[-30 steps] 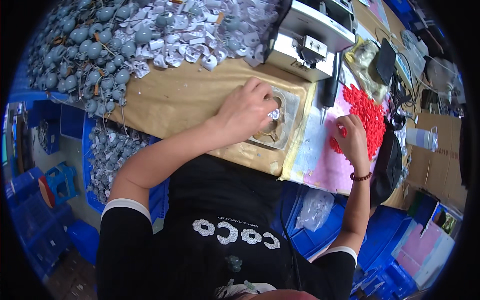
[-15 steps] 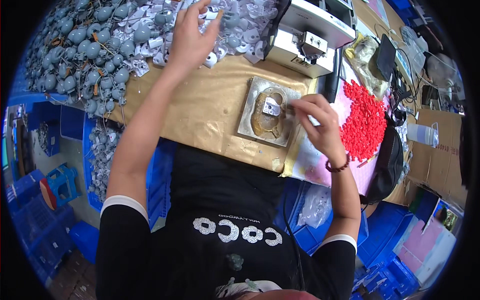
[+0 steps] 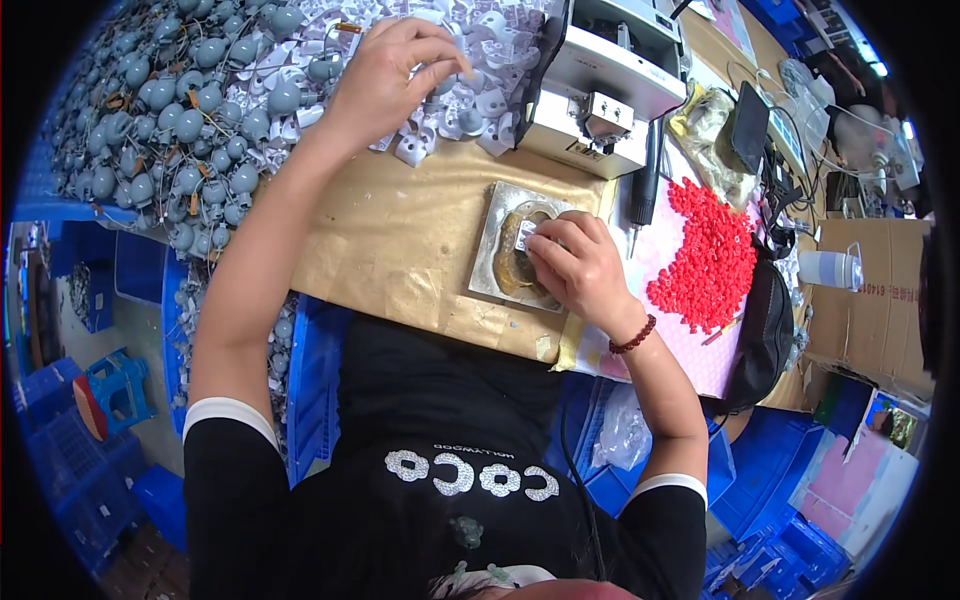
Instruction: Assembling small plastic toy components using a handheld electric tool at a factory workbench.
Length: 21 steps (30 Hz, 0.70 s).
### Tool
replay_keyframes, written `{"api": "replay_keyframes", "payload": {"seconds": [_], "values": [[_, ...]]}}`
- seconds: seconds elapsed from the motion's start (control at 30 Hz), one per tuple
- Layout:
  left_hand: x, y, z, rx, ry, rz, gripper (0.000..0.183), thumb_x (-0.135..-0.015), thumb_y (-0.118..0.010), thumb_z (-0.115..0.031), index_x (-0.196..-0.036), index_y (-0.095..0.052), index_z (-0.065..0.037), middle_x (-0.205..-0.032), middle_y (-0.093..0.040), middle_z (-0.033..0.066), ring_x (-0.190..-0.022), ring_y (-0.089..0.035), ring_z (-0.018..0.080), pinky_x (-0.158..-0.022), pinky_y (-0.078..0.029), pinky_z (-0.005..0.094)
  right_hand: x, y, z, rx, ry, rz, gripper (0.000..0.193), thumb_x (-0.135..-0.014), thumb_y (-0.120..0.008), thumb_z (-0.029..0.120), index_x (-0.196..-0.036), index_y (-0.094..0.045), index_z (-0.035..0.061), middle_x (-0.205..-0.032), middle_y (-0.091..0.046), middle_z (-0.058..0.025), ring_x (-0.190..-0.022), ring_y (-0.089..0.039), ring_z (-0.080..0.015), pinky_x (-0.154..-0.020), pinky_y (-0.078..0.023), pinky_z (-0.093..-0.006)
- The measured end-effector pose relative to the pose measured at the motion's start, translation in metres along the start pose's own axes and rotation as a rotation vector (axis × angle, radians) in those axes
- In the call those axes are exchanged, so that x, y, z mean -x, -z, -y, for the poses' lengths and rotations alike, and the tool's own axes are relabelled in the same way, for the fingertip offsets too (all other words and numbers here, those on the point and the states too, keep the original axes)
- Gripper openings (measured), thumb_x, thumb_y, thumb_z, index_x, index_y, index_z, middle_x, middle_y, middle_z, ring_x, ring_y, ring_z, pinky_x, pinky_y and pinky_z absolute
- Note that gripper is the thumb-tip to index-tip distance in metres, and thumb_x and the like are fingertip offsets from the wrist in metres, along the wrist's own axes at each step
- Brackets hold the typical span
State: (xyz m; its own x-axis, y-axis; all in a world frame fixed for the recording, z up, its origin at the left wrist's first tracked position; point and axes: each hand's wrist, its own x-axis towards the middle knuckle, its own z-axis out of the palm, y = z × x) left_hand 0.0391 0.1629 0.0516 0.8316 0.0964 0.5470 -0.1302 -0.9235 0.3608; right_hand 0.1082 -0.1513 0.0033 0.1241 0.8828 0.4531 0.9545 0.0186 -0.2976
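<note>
My left hand (image 3: 395, 80) is over a heap of white plastic parts (image 3: 490, 30) at the far side of the bench. Its thumb and forefinger curl together; anything between them is too small to make out. My right hand (image 3: 580, 265), a beaded bracelet at its wrist, is at a square metal fixture (image 3: 484, 275) with a brownish hollow. There, its pinched fingertips meet a small white part with holes (image 3: 523, 234) and cover some of it. What the fingertips hold, if anything, stays hidden.
Grey round parts with wires (image 3: 190, 125) pile up on the left. Behind the fixture stands a white machine (image 3: 590, 130). To the right are a black electric screwdriver (image 3: 646, 185), small red pieces (image 3: 705, 260) on a pink sheet, and a black bag (image 3: 765, 340).
My right hand has moved left from beside the fixture onto the white part in it. The fingers of my left hand, spread before, have curled together over the heap. The view has shifted slightly.
</note>
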Motion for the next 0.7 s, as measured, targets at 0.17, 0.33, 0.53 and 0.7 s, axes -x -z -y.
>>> {"api": "replay_keyframes", "payload": {"seconds": [0.17, 0.33, 0.53, 0.7], "values": [[-0.012, 0.041, -0.052, 0.183, -0.119, -0.021, 0.012, -0.092, -0.063, -0.01, -0.099, -0.069, -0.003, -0.1, -0.068, 0.0071, -0.096, -0.064, 0.0232, -0.09, -0.048, 0.034, 0.003, -0.001, -0.001, -0.028, -0.004, -0.006, 0.03, -0.071, -0.076, 0.004, -0.099, -0.066, 0.0055, -0.1, -0.064, -0.0077, -0.092, -0.06, -0.0285, -0.079, -0.05, -0.0391], [0.002, 0.049, -0.105, 0.463, -0.046, 0.199, 0.014, -0.094, -0.06, -0.011, -0.098, -0.066, 0.0, -0.088, -0.064, 0.0082, -0.08, -0.062, 0.0159, -0.073, -0.049, 0.0294, -0.009, 0.028, 0.002, -0.339, -0.227, -0.345, 0.037, -0.08, -0.077, 0.004, -0.112, -0.06, 0.0, -0.111, -0.063, -0.0146, -0.103, -0.061, -0.029, -0.09, -0.049, -0.0391], [0.033, 0.009, -0.135, 0.922, 0.307, 0.519, 0.017, -0.098, -0.057, -0.016, -0.094, -0.064, -0.001, -0.078, -0.06, 0.0032, -0.074, -0.057, 0.0095, -0.063, -0.046, 0.0259, -0.024, 0.054, 0.033, -1.258, -0.514, -0.089, 0.043, -0.09, -0.069, 0.002, -0.128, -0.048, -0.001, -0.112, -0.061, -0.0084, -0.096, -0.061, -0.0136, -0.083, -0.052, -0.0276], [0.072, -0.028, -0.135, 1.49, 0.81, 0.666, 0.019, -0.101, -0.058, -0.021, -0.109, -0.059, -0.004, -0.093, -0.061, 0.0025, -0.083, -0.058, 0.0067, -0.07, -0.049, 0.0253, -0.015, 0.054, 0.035, -1.019, -0.897, -0.046, 0.011, -0.092, -0.066, 0.003, -0.103, -0.066, 0.001, -0.083, -0.067, -0.0022, -0.079, -0.068, -0.0126, -0.064, -0.054, -0.0279]]}}
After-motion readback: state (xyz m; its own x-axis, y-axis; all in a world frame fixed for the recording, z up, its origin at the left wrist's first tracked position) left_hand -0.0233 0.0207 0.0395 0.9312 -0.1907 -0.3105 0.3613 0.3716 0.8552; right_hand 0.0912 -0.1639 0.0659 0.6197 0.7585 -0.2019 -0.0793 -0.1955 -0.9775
